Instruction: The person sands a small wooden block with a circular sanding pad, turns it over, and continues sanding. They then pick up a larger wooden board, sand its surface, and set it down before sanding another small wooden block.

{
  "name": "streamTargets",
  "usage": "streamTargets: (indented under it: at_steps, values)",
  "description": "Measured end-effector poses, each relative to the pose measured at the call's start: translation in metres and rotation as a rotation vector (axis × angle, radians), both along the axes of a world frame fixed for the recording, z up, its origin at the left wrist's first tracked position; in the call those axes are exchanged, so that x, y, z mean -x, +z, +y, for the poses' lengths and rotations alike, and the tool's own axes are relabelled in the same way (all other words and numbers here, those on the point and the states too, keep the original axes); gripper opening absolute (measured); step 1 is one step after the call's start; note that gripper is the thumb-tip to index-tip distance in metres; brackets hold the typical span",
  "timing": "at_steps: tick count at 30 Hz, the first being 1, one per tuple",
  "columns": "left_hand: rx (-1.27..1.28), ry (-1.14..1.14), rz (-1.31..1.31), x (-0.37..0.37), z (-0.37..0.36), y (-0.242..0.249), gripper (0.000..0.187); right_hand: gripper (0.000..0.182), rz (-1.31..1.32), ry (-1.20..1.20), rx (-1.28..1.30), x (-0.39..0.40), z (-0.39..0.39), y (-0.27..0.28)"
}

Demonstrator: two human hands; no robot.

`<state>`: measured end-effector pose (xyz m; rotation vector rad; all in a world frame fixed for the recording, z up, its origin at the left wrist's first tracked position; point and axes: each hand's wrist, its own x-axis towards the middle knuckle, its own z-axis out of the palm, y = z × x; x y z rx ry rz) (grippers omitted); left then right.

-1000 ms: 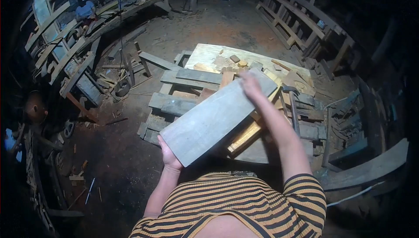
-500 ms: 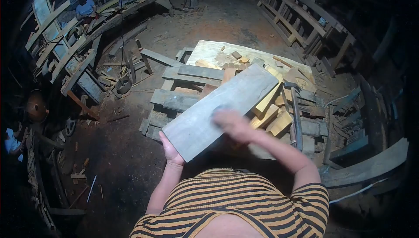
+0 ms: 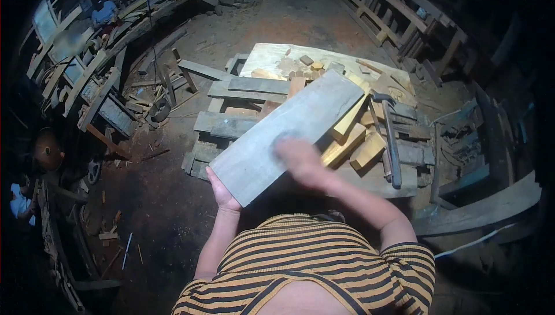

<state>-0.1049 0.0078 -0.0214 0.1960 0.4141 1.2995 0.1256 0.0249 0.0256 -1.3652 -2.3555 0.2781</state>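
A long grey wooden board [image 3: 245, 153] lies slanted in front of me, its far end over a pile of wood pieces. My left hand [image 3: 222, 192] is closed on the board's near left corner, thumb along the edge and the other fingers hidden underneath. Over the middle of the board's upper face is my right hand [image 3: 302, 163], smeared by motion. It looks closed over a small dark pad-like thing [image 3: 281, 139], too blurred to name. Right of the board, a hammer [image 3: 391, 136] rests with its head away from me.
Yellowish wood blocks [image 3: 368, 150] lie beside the board on a slatted pallet-like stand [image 3: 225, 123]. Behind is a pale plywood sheet [image 3: 266, 55] with small wood pieces. Timber racks [image 3: 381, 17] line the right; at the far left a person [image 3: 104, 13] is among stacked planks.
My right hand has shifted slightly left and toward me over the board's face. My left hand keeps its hold on the corner. The whole view has tilted a little.
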Motion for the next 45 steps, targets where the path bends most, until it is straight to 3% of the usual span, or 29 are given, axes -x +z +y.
streamTargets:
  at_steps: [1, 3, 4, 6, 7, 8, 9, 10, 11, 12, 14, 15, 18, 19, 20, 22, 24, 25, 27, 28, 30, 31, 32, 35, 37, 39, 42, 43, 45]
  values:
    - [0.008, -0.009, 0.007, 0.001, 0.001, -0.002, 0.079, 0.027, -0.043, 0.191, 0.148, 0.026, -0.025, 0.024]
    - [-0.049, 0.002, 0.045, 0.004, 0.002, -0.007, 0.079, 0.04, 0.187, 0.486, -0.115, 0.046, -0.063, 0.003]
    - [-0.046, 0.002, 0.051, 0.005, 0.002, -0.008, 0.079, 0.048, 0.135, 0.566, 0.019, 0.04, -0.065, 0.001]
    - [-0.038, 0.021, 0.046, 0.005, 0.003, -0.008, 0.078, 0.052, 0.163, 0.515, -0.05, 0.016, -0.051, -0.01]
    - [-0.04, 0.025, 0.047, 0.004, 0.002, -0.006, 0.078, 0.053, 0.153, 0.471, 0.014, -0.004, -0.04, 0.014]
    - [-0.038, 0.021, 0.035, 0.003, 0.001, -0.003, 0.078, 0.046, 0.193, 0.444, 0.005, -0.031, -0.014, -0.007]
    - [-0.038, 0.016, 0.021, 0.002, 0.0, 0.0, 0.077, 0.028, 0.3, 0.322, -0.288, -0.054, 0.006, -0.012]
    - [-0.041, 0.019, 0.021, 0.001, 0.001, 0.001, 0.077, 0.032, -0.045, 0.102, -0.022, -0.084, 0.031, -0.003]
    - [-0.032, 0.022, 0.024, 0.001, 0.001, 0.002, 0.076, 0.035, 0.161, -0.039, -0.258, -0.122, 0.048, -0.031]
    - [-0.021, 0.023, 0.029, 0.001, 0.0, 0.003, 0.076, 0.033, 0.218, -0.215, -0.206, -0.151, 0.059, -0.031]
    - [-0.019, 0.025, 0.043, 0.0, 0.0, 0.004, 0.076, 0.034, 0.113, -0.483, -0.273, -0.203, 0.092, -0.052]
    - [-0.02, 0.028, 0.055, 0.001, 0.0, 0.004, 0.075, 0.034, 0.115, -0.484, -0.272, -0.205, 0.104, -0.057]
    - [0.019, 0.051, 0.077, 0.003, 0.002, -0.003, 0.075, 0.034, -0.065, -0.843, -0.302, -0.184, 0.113, -0.055]
    - [0.02, 0.048, 0.078, 0.003, 0.002, -0.004, 0.075, 0.032, -0.006, -0.701, -0.207, -0.161, 0.105, -0.033]
    - [0.018, 0.042, 0.073, 0.003, 0.002, -0.004, 0.076, 0.029, 0.34, -0.513, -0.279, -0.139, 0.107, -0.046]
    - [0.025, 0.026, 0.072, 0.003, 0.002, -0.006, 0.076, 0.025, 0.326, -0.232, -0.088, -0.06, 0.079, -0.024]
    - [0.031, -0.001, 0.044, 0.005, 0.003, -0.008, 0.077, 0.021, 0.28, 0.153, -0.192, 0.015, 0.045, -0.022]
    - [0.033, -0.01, 0.048, 0.009, 0.004, -0.014, 0.077, 0.026, 0.221, 0.286, 0.132, 0.043, 0.022, 0.009]
    - [0.067, -0.039, 0.056, 0.016, 0.007, -0.027, 0.077, 0.032, 0.244, 0.489, -0.124, 0.081, -0.007, -0.005]
    - [0.062, -0.038, 0.061, 0.013, 0.006, -0.018, 0.077, 0.022, 0.346, 0.473, -0.258, 0.089, -0.012, -0.006]
    - [0.042, 0.05, 0.133, 0.005, 0.001, 0.0, 0.078, 0.022, 0.28, 0.57, -0.241, 0.075, 0.009, -0.003]
    - [-0.006, 0.019, 0.04, 0.004, 0.001, 0.0, 0.078, 0.02, 0.324, 0.549, -0.291, 0.06, 0.029, -0.003]
    - [0.028, 0.009, 0.038, 0.005, 0.001, -0.002, 0.078, 0.018, 0.306, 0.471, -0.128, 0.041, 0.057, -0.011]
    - [-0.006, 0.01, 0.041, 0.007, 0.001, -0.008, 0.077, 0.029, 0.256, -0.074, -0.03, -0.05, 0.12, -0.003]
    - [0.017, 0.022, 0.035, 0.008, 0.003, -0.011, 0.075, 0.032, 0.043, -0.301, -0.112, -0.118, 0.168, -0.016]
    - [0.004, 0.021, 0.053, 0.006, 0.002, -0.005, 0.075, 0.035, 0.025, -0.603, -0.084, -0.155, 0.184, -0.009]
    - [-0.011, 0.007, 0.052, 0.008, 0.003, -0.006, 0.074, 0.037, 0.036, -0.791, 0.065, -0.17, 0.193, -0.002]
    - [-0.012, 0.008, 0.057, 0.008, 0.003, -0.006, 0.075, 0.036, 0.015, -0.851, -0.001, -0.164, 0.199, -0.007]
    - [-0.013, 0.001, 0.059, 0.007, 0.003, -0.006, 0.075, 0.033, 0.061, -0.786, 0.008, -0.145, 0.199, -0.01]
